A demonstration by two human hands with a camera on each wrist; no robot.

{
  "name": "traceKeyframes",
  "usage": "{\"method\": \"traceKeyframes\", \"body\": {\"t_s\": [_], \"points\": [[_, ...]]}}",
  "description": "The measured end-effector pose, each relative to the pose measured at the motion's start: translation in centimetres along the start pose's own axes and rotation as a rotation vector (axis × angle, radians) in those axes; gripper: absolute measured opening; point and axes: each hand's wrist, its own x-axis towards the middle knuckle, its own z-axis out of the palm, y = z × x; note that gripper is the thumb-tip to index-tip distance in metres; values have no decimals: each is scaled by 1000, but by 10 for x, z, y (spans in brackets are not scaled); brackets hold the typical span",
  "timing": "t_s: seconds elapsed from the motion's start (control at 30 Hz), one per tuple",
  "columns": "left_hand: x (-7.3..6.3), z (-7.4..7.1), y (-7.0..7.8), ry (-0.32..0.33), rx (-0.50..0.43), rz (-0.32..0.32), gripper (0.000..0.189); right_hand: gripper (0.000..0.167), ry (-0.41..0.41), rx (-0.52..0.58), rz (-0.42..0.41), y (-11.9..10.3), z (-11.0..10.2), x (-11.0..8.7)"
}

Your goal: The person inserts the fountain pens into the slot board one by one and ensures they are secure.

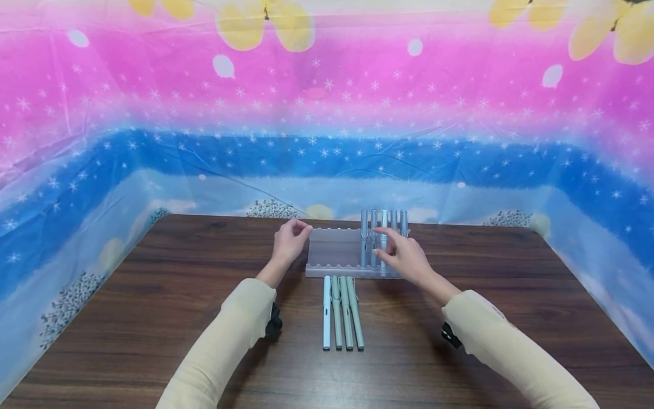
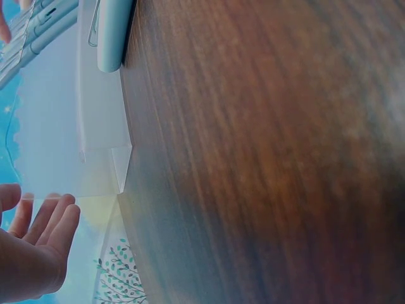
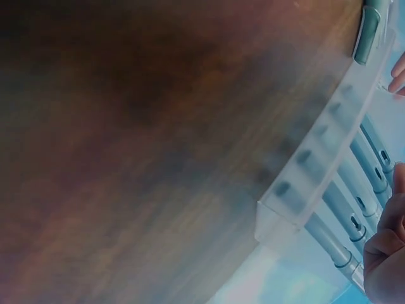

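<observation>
A clear pen rack (image 1: 334,247) stands on the table with several pens upright in its right part; most are grey-blue, and a paler pen (image 1: 384,218) is among them. My left hand (image 1: 290,241) pinches the rack's upper left corner between thumb and fingers; in the left wrist view its fingertips (image 2: 63,212) meet the rack's side edge. My right hand (image 1: 406,255) is in front of the standing pens, thumb and index finger apart, their tips close to a grey-blue pen (image 1: 364,224). Part of the pens is hidden behind this hand.
In front of the rack lie one pale blue pen (image 1: 326,312) and three green pens (image 1: 348,312), side by side, pointing toward the rack. The brown wooden table (image 1: 153,318) is enclosed at the back and sides by a patterned cloth (image 1: 286,153).
</observation>
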Motion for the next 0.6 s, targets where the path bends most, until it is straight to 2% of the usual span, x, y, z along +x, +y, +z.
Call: {"method": "traceKeyframes", "body": {"t_s": [0.33, 0.6], "points": [[2, 1, -2, 11, 10, 6, 19, 39, -59, 33, 44, 1, 1, -19], [1, 1, -2, 9, 14, 0, 20, 36, -131, 85, 90, -1, 4, -26]]}}
